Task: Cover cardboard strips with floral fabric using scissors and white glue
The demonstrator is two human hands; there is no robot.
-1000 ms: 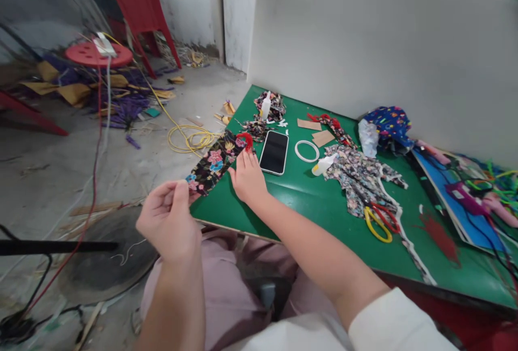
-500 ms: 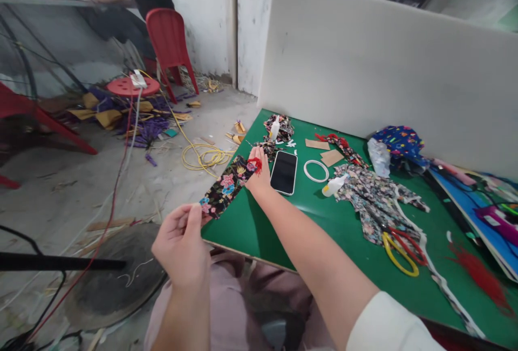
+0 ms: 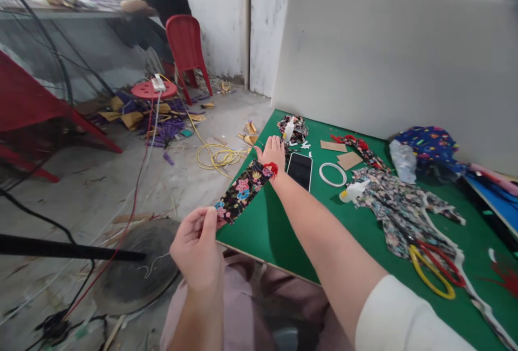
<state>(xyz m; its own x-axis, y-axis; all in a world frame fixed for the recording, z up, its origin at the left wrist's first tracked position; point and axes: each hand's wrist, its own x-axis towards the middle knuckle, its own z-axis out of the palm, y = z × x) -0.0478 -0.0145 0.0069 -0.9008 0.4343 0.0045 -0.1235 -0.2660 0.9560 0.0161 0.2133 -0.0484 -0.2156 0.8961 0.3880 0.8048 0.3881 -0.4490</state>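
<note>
My left hand [image 3: 198,240] is closed, thumb and fingers pinching the near end of a flat black floral fabric strip [image 3: 243,191]. Red threads [image 3: 270,170] sit at the strip's far end, which overlaps my right wrist in the view. Whether it touches the wrist I cannot tell. My right hand [image 3: 272,152] reaches out over the table's left side, back of the hand up, fingers extended and thumb apart. It appears to hold nothing. Right beside it lies a phone [image 3: 300,170], partly covered by my right forearm. Behind the fingers are floral fabric scraps [image 3: 299,127] and a small glue bottle [image 3: 288,128].
On the green table [image 3: 289,232] lie a white ring [image 3: 332,166], brown cards [image 3: 349,160], a second glue bottle [image 3: 354,191], floral cloth [image 3: 388,210] and scissors [image 3: 435,270]. A white board [image 3: 384,59] stands behind. Cables cross the floor; a person sits on a red chair [image 3: 184,43].
The view has turned a little left, so things appear farther right. My right hand has slid forward past the strip's end, its thumb now spread. My left hand keeps its pinch.
</note>
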